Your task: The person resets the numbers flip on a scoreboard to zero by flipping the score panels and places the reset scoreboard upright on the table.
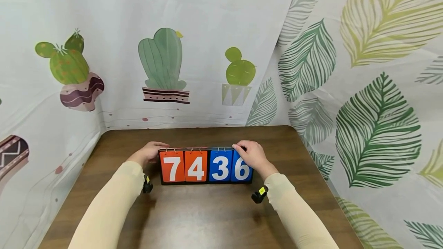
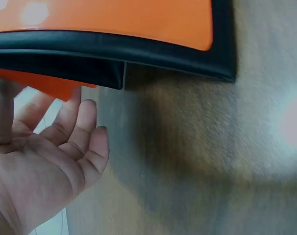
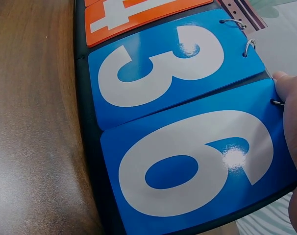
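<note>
A tabletop flip scoreboard (image 1: 207,183) stands on the table, showing 7 and 4 on orange cards and 3 and 6 on blue cards. At its upper left corner, my left hand (image 1: 148,152) holds it from the side and back. In the left wrist view, the left hand (image 2: 45,161) has its thumb and fingers around an orange card (image 2: 65,90) behind the black back panel; the fingertips nearest the top are hidden. My right hand (image 1: 254,156) pinches the upper right corner, thumb in front. The right wrist view shows the blue 6 card (image 3: 173,171) beside that hand (image 3: 293,132).
The brown wooden table (image 1: 200,218) extends in front of the scoreboard and to both sides. Behind it hangs a white cloth (image 1: 114,49) printed with cacti, and a leaf-patterned cloth (image 1: 311,87) hangs on the right. Metal rings (image 3: 249,47) hold the cards along the top edge.
</note>
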{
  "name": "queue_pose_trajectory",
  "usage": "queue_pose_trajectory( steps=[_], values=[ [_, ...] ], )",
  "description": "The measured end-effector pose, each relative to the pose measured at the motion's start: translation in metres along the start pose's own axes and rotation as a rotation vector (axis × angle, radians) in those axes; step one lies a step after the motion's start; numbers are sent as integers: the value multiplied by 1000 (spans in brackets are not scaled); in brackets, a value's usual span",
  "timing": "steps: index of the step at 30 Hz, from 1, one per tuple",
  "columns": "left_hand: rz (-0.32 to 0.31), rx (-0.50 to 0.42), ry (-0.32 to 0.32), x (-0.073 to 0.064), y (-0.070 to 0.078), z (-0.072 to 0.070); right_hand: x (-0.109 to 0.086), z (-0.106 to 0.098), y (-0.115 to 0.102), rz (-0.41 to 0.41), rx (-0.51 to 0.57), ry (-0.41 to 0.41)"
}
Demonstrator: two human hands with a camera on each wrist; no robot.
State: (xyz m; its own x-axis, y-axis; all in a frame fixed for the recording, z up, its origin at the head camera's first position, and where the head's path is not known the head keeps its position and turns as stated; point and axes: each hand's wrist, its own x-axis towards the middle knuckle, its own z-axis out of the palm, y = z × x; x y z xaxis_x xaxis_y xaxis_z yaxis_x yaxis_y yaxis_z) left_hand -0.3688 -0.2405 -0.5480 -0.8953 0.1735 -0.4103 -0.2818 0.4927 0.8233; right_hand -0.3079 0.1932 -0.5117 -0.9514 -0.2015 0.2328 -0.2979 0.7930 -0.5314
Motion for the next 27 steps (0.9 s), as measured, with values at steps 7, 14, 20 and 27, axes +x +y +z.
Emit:
queue_pose_trajectory(
  steps=[7, 14, 20, 27],
  values=[
    [-200, -187, 48, 3, 0, -5, 2, 3, 0, -23, -8, -1],
    [-286, -227, -5, 11, -2, -9, 4, 4, 3, -36, -15, 13],
    [-311, -240, -81, 16, -3, -10, 3, 1, 4, -16, -12, -3],
    [-319, -231, -93, 18, 0, -10, 1, 0, 4, -3, -7, -15]
  ],
)
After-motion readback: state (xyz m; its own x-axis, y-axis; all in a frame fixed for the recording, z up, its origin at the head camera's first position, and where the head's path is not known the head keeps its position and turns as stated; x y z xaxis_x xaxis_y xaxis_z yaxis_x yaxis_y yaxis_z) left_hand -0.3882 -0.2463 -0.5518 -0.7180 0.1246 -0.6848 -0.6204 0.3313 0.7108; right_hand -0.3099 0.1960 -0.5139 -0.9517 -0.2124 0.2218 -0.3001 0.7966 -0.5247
